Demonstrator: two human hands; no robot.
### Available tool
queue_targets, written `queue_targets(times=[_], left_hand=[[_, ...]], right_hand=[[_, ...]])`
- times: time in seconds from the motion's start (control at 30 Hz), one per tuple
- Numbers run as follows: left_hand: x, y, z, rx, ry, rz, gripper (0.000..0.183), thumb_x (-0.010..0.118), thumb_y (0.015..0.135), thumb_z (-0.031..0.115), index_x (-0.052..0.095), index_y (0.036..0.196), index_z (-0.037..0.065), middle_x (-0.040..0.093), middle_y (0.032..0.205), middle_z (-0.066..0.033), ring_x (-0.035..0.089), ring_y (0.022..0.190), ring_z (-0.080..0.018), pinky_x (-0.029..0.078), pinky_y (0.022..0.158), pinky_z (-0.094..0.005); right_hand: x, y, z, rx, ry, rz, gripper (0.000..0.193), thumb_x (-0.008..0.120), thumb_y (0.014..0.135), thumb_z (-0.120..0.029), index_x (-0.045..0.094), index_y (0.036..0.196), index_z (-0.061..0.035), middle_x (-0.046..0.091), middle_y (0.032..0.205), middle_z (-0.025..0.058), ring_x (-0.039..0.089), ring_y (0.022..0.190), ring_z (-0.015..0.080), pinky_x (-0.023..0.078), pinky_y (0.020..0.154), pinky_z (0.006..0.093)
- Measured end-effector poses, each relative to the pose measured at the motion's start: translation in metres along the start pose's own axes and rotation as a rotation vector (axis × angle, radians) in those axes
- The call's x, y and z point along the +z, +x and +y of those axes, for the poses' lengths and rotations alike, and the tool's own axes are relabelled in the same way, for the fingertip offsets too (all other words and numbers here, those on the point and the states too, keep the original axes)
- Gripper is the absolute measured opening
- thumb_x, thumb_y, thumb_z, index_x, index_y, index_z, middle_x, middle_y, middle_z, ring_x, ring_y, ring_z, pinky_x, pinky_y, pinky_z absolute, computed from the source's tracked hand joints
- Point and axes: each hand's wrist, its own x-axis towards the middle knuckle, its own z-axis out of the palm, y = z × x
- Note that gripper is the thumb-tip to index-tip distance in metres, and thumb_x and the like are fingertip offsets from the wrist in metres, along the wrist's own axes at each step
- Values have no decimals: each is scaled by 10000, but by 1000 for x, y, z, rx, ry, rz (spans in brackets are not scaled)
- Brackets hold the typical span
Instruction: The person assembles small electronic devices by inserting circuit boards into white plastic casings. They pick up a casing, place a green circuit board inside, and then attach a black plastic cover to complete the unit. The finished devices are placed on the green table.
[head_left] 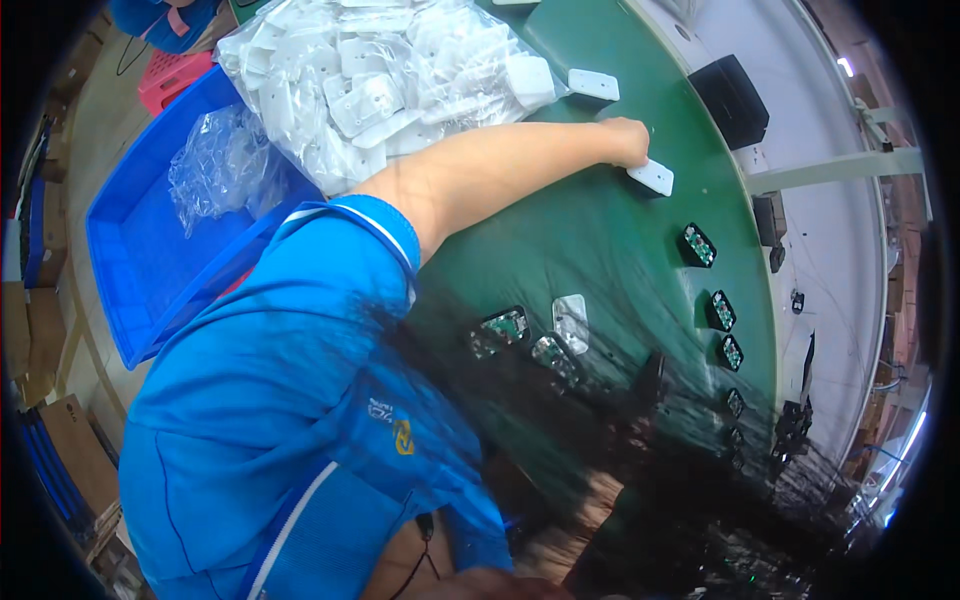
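My left arm reaches out over the green table, and my left hand [628, 142] is closed on the near end of a white plastic cover [653, 178]; its fingertips are mostly hidden. Another white cover [593, 84] lies just beyond that hand. A large clear bag [370, 75] full of white covers rests beside my forearm. Nearer to me are a white cover [571, 323] and black casings with green circuit boards, one of them [513, 324] next to it. Dark hair hangs across the lower right. Some skin shows through it, but my right hand cannot be made out.
A row of black casings with circuit boards [699, 245] runs along the table's [600, 230] right edge. A blue bin [140, 230] holding crumpled clear plastic stands at the left, near a red basket [170, 80]. A black box [730, 100] sits on the white surface beyond.
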Motion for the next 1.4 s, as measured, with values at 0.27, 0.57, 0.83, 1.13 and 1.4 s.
queue_targets(times=[0.27, 0.57, 0.83, 1.13, 1.4], left_hand=[[-4, -22, 10, 6, 104, 374, 343, 665, 811, 286, 598, 1065, 64, 588, 1068, -217, 601, 974, -357, 488, 843, -445], [-61, -263, 45, 829, 350, 457, 196, 626, 785, 214, 497, 790, 67, 471, 804, -78, 575, 693, -229, 493, 564, -368], [-126, -329, -95, 74, 554, 808, 205, 652, 803, 177, 551, 904, 30, 562, 913, -120, 560, 906, -319, 478, 762, -398], [-143, -317, -109, 103, 578, 840, 256, 674, 785, 88, 529, 993, 48, 573, 854, -103, 564, 842, -240, 451, 703, -339], [-83, -326, 0, 238, -586, 342, 365, 549, 900, 38, 469, 1254, -1, 539, 1211, -57, 526, 1085, -139, 443, 920, -286]], right_hand=[[5, 7, 8, 30, 20, 164, 47, 617, 832, -26, 587, 863, -6, 509, 787, 80, 518, 647, 188, 431, 559, 301], [4, 12, 25, 89, 348, 118, 84, 606, 864, -49, 580, 902, 20, 574, 781, 61, 539, 687, 143, 466, 629, 272], [-10, 27, 12, 133, 382, 158, 97, 597, 873, -59, 570, 896, 30, 573, 807, 58, 541, 726, 161, 467, 674, 288], [-8, 36, -18, 103, 528, 271, 94, 595, 887, -76, 571, 897, 15, 591, 770, 47, 545, 652, 110, 447, 609, 245], [-28, 31, -87, 161, 1203, 168, 79, 553, 921, -53, 535, 946, 20, 614, 839, 110, 588, 696, 144, 495, 650, 249]])
